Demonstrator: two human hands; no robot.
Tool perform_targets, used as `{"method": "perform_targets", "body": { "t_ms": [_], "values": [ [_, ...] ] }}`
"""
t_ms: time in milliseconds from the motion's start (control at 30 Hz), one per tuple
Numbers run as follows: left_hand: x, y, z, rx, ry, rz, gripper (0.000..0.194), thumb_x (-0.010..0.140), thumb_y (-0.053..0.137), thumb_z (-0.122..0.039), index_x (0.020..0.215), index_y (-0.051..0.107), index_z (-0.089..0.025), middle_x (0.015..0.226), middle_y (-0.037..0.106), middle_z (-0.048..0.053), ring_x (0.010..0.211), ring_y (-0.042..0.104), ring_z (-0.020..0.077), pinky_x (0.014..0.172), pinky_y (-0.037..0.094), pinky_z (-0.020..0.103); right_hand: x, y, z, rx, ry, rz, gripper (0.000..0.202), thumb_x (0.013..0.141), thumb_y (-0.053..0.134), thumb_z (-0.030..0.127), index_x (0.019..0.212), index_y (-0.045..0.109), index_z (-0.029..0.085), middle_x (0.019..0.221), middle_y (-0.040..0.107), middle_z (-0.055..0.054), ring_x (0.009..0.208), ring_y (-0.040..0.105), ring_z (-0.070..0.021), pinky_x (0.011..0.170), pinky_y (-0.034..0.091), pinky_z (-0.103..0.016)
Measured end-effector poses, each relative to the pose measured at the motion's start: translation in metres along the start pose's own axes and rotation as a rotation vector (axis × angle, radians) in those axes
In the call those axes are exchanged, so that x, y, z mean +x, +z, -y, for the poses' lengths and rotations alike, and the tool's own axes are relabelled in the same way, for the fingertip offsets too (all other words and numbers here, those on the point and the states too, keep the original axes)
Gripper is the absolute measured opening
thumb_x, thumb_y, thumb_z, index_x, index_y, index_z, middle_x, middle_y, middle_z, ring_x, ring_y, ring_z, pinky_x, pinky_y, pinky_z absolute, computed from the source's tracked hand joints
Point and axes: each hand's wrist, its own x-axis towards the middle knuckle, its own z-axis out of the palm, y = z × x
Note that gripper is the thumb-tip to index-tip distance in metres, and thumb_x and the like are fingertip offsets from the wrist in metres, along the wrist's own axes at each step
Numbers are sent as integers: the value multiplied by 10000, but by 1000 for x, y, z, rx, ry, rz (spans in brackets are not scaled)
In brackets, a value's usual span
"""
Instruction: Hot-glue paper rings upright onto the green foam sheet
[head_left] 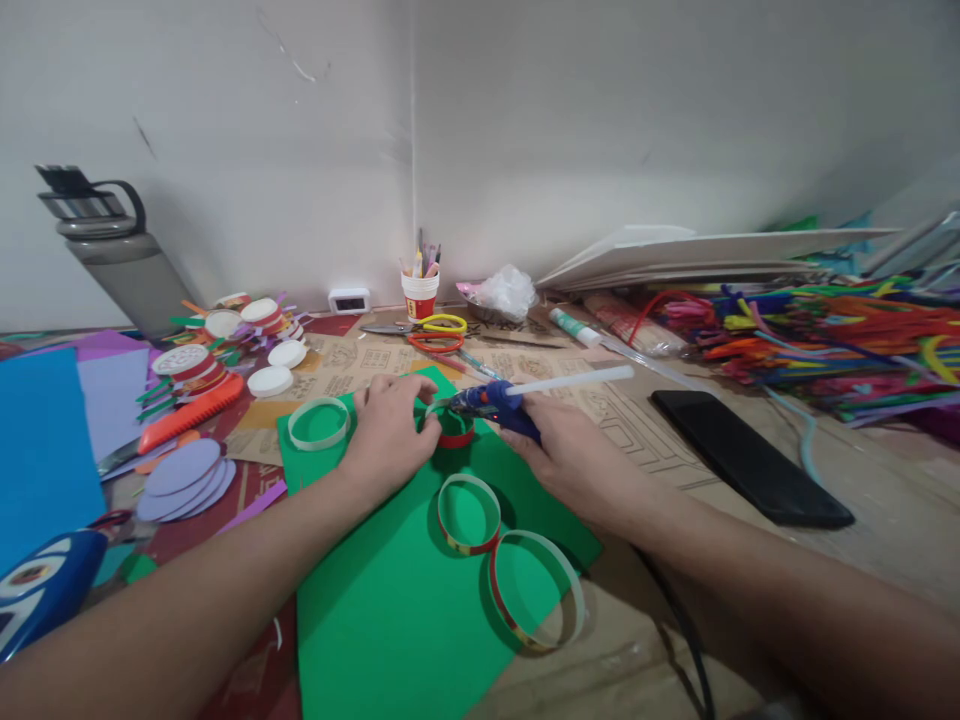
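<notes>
My right hand (570,450) is wrapped round a blue hot glue gun (491,400), and a long white glue stick (577,381) pokes out of its back end. The gun's nozzle points left at the rim of a small red ring (456,437), apparently cut from a paper cup. My left hand (394,430) has its fingers curled at that ring's left side, pinching its edge. Beneath lies a green sheet (390,600). On it rest a pale ring (319,425) at the upper left and two red-and-white rings (469,515) nearer me, one partly past the sheet's edge.
Left are a grey bottle (131,270), an orange cutter (191,412), purple discs (187,480) and blue sheet (45,450). Behind stand scissors (431,332) and a cup of pens (420,300). A phone (750,455) and pipe cleaners (840,340) lie right; a black cord (686,630) trails below.
</notes>
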Motion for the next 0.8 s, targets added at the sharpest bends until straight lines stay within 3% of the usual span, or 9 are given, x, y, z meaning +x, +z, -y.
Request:
{"method": "perform_targets", "body": {
  "t_ms": [333, 633, 800],
  "values": [
    [0, -2, 2, 3, 12, -54, 171, 888, 524, -260, 1025, 622, -228, 1109, 692, 51, 1089, 540, 281, 944, 360, 474, 0, -10, 3, 94, 49, -33, 184, 919, 542, 303, 1053, 624, 208, 813, 685, -64, 769, 644, -235, 655, 467, -314],
    [9, -15, 3, -115, -1, -101, 227, 916, 446, -252, 1029, 635, -198, 1097, 692, 62, 1102, 563, 258, 987, 414, 447, 2, -10, -6, 246, 41, -65, 229, 909, 571, 370, 1079, 608, 220, 856, 689, -44, 721, 618, -202, 606, 444, -279],
    [20, -22, 13, -17, -25, -73, 285, 895, 431, -211, 1074, 652, -193, 1171, 688, 72, 1154, 562, 260, 1047, 407, 446, 4, -10, -11, 308, 62, -41, 201, 895, 582, 371, 1037, 614, 233, 889, 704, -33, 747, 627, -203, 616, 450, -275]
  ]
}}
